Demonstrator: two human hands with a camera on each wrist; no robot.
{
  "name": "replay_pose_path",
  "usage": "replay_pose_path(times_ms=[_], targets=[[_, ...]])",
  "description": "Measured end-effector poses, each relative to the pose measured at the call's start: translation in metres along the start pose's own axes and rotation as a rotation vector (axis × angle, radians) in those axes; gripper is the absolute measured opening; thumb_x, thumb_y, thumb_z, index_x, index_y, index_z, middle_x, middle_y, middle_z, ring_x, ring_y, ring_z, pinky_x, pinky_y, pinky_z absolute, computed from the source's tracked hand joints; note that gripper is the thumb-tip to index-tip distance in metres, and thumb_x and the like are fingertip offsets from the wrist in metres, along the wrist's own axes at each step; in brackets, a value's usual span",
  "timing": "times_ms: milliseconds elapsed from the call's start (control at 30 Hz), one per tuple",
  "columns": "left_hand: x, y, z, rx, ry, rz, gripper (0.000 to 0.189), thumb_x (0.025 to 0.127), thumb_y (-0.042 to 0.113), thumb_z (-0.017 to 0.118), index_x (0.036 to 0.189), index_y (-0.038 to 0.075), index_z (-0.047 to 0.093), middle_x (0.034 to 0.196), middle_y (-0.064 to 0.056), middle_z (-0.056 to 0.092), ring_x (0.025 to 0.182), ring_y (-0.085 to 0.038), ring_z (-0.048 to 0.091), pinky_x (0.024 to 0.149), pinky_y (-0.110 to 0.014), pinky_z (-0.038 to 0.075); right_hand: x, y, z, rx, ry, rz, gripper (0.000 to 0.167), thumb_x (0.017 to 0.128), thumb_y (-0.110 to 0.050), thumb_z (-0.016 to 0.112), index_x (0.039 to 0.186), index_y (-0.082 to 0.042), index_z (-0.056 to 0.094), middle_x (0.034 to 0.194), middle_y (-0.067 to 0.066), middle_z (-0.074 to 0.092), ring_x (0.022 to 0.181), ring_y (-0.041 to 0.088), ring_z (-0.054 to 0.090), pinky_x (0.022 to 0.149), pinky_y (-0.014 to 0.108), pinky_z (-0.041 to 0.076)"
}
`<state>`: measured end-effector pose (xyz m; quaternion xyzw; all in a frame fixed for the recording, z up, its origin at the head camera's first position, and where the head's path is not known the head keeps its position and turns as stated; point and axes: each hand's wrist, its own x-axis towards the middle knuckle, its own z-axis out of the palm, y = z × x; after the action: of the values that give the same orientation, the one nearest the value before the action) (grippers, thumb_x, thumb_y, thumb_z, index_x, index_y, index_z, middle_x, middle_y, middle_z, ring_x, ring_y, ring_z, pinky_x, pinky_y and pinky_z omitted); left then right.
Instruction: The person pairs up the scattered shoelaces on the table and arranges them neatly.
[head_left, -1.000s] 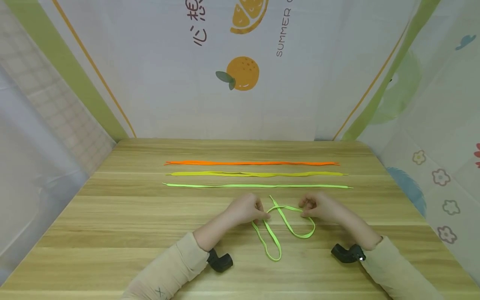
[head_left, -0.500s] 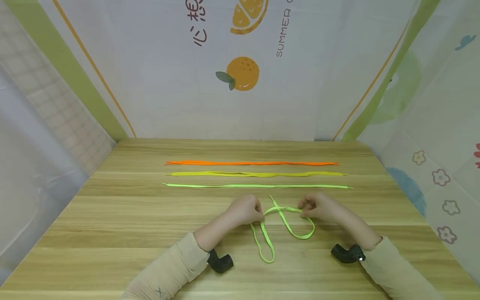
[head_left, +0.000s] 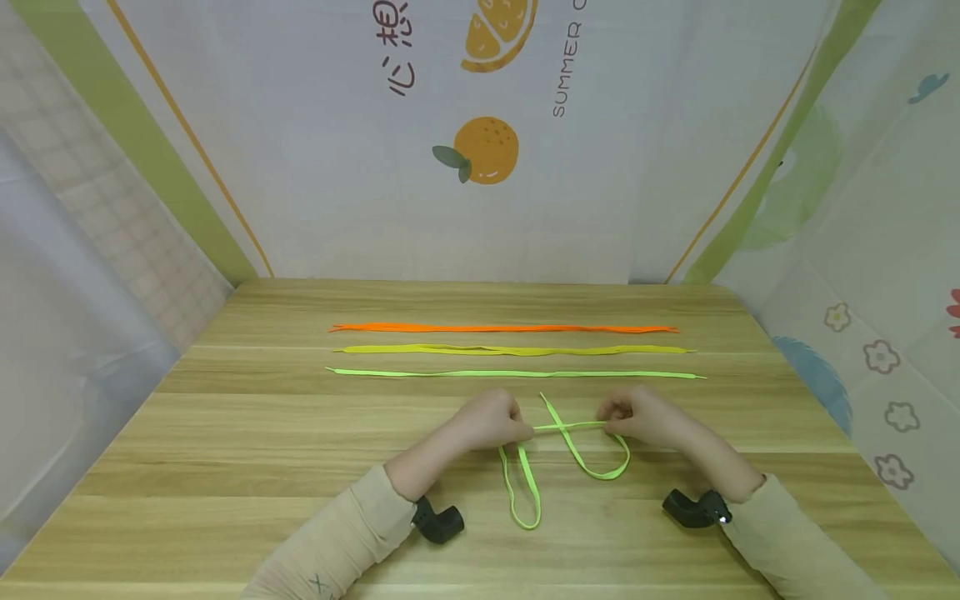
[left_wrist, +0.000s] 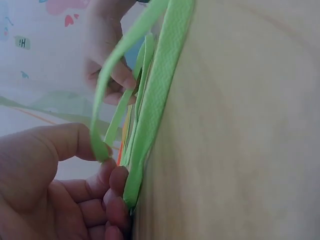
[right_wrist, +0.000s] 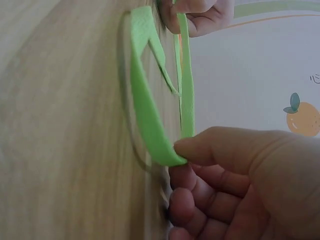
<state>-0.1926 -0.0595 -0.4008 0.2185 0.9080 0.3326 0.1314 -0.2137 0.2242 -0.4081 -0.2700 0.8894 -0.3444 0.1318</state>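
Observation:
A light green shoelace [head_left: 606, 477] runs between both hands over the wooden table. My left hand [head_left: 495, 419] pinches it between thumb and forefinger, and a narrow loop hangs toward the front from there. My right hand [head_left: 643, 415] pinches the same lace farther right, where it bends round into a wide loop. Between the hands the lace is straight and crosses its own tipped end, which points away from me. The left wrist view shows the lace [left_wrist: 160, 90] passing close by the curled fingers. In the right wrist view, thumb and forefinger grip the bend of the lace [right_wrist: 145, 110].
Behind the hands, an orange shoelace [head_left: 487, 327], a yellow shoelace [head_left: 517, 352] and another light green shoelace [head_left: 487, 373] lie straight and parallel across the table [head_left: 262, 467]. A printed white cloth [head_left: 337, 192] hangs at the back. Black camera mounts [head_left: 438, 523] sit at both wrists.
The stretch of lace between the hands has gone from a slack arch to a straight line. The left hand has shifted slightly left, its hanging loop moving left too. The right hand stays put.

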Motion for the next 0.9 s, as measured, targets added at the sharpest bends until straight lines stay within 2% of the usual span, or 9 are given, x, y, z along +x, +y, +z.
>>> replay_pose_path(times_ms=[133, 233, 333, 467, 700, 900], targets=[[0.001, -0.003, -0.001, -0.03, -0.024, 0.006, 0.035, 0.082, 0.019, 0.064, 0.049, 0.012, 0.058, 0.042, 0.007, 0.049, 0.039, -0.005, 0.029, 0.041, -0.02, 0.023, 0.0, 0.0, 0.0, -0.016, 0.002, -0.002, 0.005, 0.086, -0.006, 0.068, 0.091, -0.006, 0.068, 0.078, -0.003, 0.062, 0.07, 0.013, 0.054, 0.062, 0.027, 0.046], [0.002, -0.007, -0.003, -0.067, -0.042, 0.039, 0.031, 0.083, 0.015, 0.064, 0.052, 0.011, 0.061, 0.045, 0.007, 0.049, 0.041, -0.005, 0.03, 0.042, -0.02, 0.025, 0.0, 0.0, 0.001, -0.021, 0.003, -0.003, 0.003, 0.088, -0.009, 0.068, 0.09, -0.006, 0.068, 0.079, -0.004, 0.063, 0.071, 0.013, 0.054, 0.062, 0.027, 0.046], [0.003, -0.011, -0.005, -0.15, -0.077, 0.061, 0.025, 0.084, 0.011, 0.062, 0.06, 0.008, 0.064, 0.05, 0.006, 0.05, 0.043, -0.006, 0.035, 0.043, -0.02, 0.029, 0.0, -0.001, 0.001, -0.029, 0.007, -0.004, 0.003, 0.09, -0.01, 0.066, 0.09, -0.007, 0.067, 0.079, -0.004, 0.062, 0.07, 0.012, 0.053, 0.061, 0.027, 0.045], [0.004, -0.015, -0.009, -0.248, -0.139, 0.056, 0.019, 0.087, 0.01, 0.059, 0.073, 0.006, 0.07, 0.057, 0.001, 0.056, 0.046, -0.01, 0.044, 0.043, -0.021, 0.036, -0.001, -0.002, 0.0, -0.043, 0.01, -0.009, 0.004, 0.091, -0.009, 0.064, 0.091, -0.006, 0.066, 0.08, -0.004, 0.061, 0.072, 0.012, 0.052, 0.062, 0.027, 0.045], [0.006, -0.018, -0.012, -0.271, -0.206, 0.093, 0.019, 0.091, 0.013, 0.06, 0.078, 0.006, 0.071, 0.057, -0.001, 0.055, 0.049, -0.011, 0.046, 0.044, -0.021, 0.036, -0.001, -0.001, -0.001, -0.061, 0.02, -0.001, 0.004, 0.093, -0.011, 0.063, 0.092, -0.007, 0.064, 0.081, -0.003, 0.058, 0.072, 0.014, 0.05, 0.062, 0.027, 0.044], [0.006, -0.022, -0.016, -0.36, -0.278, 0.113, 0.02, 0.094, 0.014, 0.058, 0.082, 0.003, 0.071, 0.066, 0.0, 0.063, 0.055, -0.012, 0.047, 0.049, -0.023, 0.037, -0.002, -0.002, -0.003, -0.073, 0.014, -0.002, 0.004, 0.093, -0.013, 0.062, 0.093, -0.008, 0.063, 0.081, -0.003, 0.057, 0.073, 0.013, 0.049, 0.062, 0.027, 0.043]])
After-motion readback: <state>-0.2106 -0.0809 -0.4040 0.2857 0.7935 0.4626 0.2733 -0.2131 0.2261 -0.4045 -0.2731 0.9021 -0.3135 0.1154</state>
